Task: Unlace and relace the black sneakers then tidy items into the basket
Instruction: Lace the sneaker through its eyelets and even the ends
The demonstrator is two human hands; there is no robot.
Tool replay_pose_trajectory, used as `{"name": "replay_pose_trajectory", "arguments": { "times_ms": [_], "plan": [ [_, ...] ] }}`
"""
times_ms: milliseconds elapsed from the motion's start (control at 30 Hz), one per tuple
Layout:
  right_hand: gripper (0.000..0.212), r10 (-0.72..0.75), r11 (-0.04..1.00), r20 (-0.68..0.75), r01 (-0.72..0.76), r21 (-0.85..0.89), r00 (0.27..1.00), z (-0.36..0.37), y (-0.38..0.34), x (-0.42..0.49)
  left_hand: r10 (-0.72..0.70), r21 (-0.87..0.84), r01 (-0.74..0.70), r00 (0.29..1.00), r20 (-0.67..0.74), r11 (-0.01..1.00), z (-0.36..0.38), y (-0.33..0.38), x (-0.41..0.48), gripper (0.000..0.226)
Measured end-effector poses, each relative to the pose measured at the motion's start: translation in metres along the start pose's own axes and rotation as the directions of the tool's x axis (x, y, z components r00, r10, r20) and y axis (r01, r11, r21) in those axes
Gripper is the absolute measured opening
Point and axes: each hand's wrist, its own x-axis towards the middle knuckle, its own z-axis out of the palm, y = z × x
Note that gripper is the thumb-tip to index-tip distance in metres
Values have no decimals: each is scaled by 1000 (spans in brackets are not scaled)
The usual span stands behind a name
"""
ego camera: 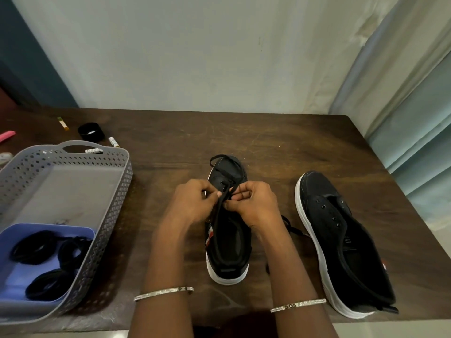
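A black sneaker [228, 247] with a white sole stands in the middle of the brown table, toe pointing away from me. Its black lace [218, 159] loops over the toe and runs back through the front eyelets. My left hand [192, 200] and my right hand [253, 203] meet above the tongue, and each pinches a strand of that lace. A second black sneaker [341, 240], with no lace in its eyelets, lies to the right. The grey perforated basket [114, 211] sits at the left.
Inside the basket a blue tray [14, 267] holds coiled black laces [46, 262]. Behind the basket lie a black round lid [90, 133], small tubes [113, 142] and a pink item [6, 136]. A wall backs the table and a curtain hangs at right.
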Motion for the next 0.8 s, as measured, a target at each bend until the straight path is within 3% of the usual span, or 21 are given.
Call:
{"name": "replay_pose_trajectory", "arguments": {
  "times_ms": [100, 167, 200, 233, 267, 333, 367, 400, 433, 467, 500, 533, 567, 633, 733, 800],
  "plan": [
    [23, -5, 1000, 6, 5, 5, 1000, 0, 0, 0, 44, 58, -45, 999, 20, 997, -5, -2, 1, 16],
    [25, 8, 1000, 12, -8, 28, 1000, 0, 0, 1, 74, -199, -73, 997, -1, 977, -8, 2, -1, 17],
    [27, 17, 999, 18, -18, 46, 1000, 0, 0, 2, 86, -445, -92, 996, -32, 891, -12, 7, -4, 17],
    [28, 28, 998, 24, -29, 62, 999, 0, 1, 2, 87, -699, -105, 994, -62, 707, -18, 11, -8, 16],
    [29, 37, 996, 31, -39, 74, 999, -1, 1, 2, 97, -894, -120, 992, -86, 432, -25, 14, -11, 14],
    [29, 50, 995, 46, -54, 80, 998, -1, 0, 1, 108, -987, -116, 986, -128, -115, -39, 16, -19, 13],
    [29, 54, 995, 51, -58, 79, 997, -1, 0, 1, 74, -961, -91, 991, -115, -263, -42, 17, -22, 17],
    [30, 56, 995, 54, -60, 80, 997, -1, -1, 1, -8, -962, -73, 997, -74, -264, -42, 13, -20, 22],
    [30, 58, 995, 55, -62, 83, 997, -1, -1, 1, -128, -994, -55, 991, -43, -91, -40, 12, -17, 28],
    [31, 60, 994, 53, -64, 85, 997, -1, -1, 1, -238, -973, -4, 969, -60, 230, -33, 6, -10, 30],
    [32, 61, 994, 50, -65, 86, 997, -1, -1, 2, -283, -822, 64, 952, -120, 566, -27, 1, -6, 28],
    [32, 59, 994, 46, -63, 85, 997, -1, -1, 1, -257, -605, 101, 950, -177, 790, -19, -3, -2, 21],
    [31, 56, 995, 44, -59, 83, 997, -1, -1, 1, -193, -437, 102, 967, -169, 893, -12, -6, 2, 14],
    [29, 47, 995, 38, -50, 81, 998, -1, 0, 1, -55, -212, 40, 996, -65, 976, -2, -6, 3, 8],
    [29, 33, 995, 36, -37, 93, 999, -1, 0, 1, 15, -4, -15, 1000, -9, 1000, 1, -3, 2, 8],
    [30, 23, 994, 40, -28, 105, 999, 0, 1, 1, 38, -8, -38, 999, -7, 999, -2, -5, 4, 16]
  ]
}}
